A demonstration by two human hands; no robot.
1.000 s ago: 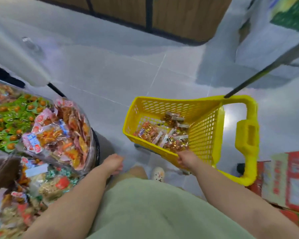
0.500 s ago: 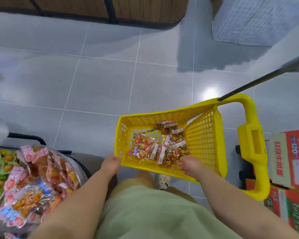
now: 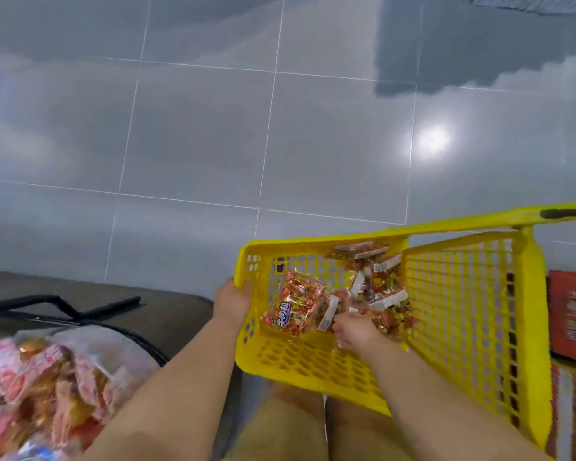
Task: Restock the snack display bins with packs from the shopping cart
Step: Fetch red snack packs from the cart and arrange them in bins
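My left hand (image 3: 231, 302) now grips the near-left corner of the cart (image 3: 313, 364), with its fingers (image 3: 240, 292) curled over the yellow rim. Half a second ago that hand hung loose just outside that wall, touching nothing. My right hand (image 3: 354, 331) has gone from the near rim down into the cart, and its fingers (image 3: 341, 322) are now pressed in among the packs (image 3: 379, 287). They are bent against the wrappers, but I cannot tell whether they have closed on a pack or only rest on the heap. All the packs lie on the cart floor. A purple-labelled pack (image 3: 293, 307) sits just left of my right fingertips, between my two hands. A white-edged pack touches those fingertips, and the rest are heaped just beyond and to the right of them. My view has tipped further down and swung right, so the cart fills more of the lower frame than before. The bin (image 3: 64, 377) has slid to the bottom-left corner, well left of my left fingers. It is blurred and its pink and orange packs show only as smears. The red boxes (image 3: 569, 314) stand beyond the cart's far-right wall, well right of my right hand. Grey floor (image 3: 197, 144) tiles fill the upper frame.
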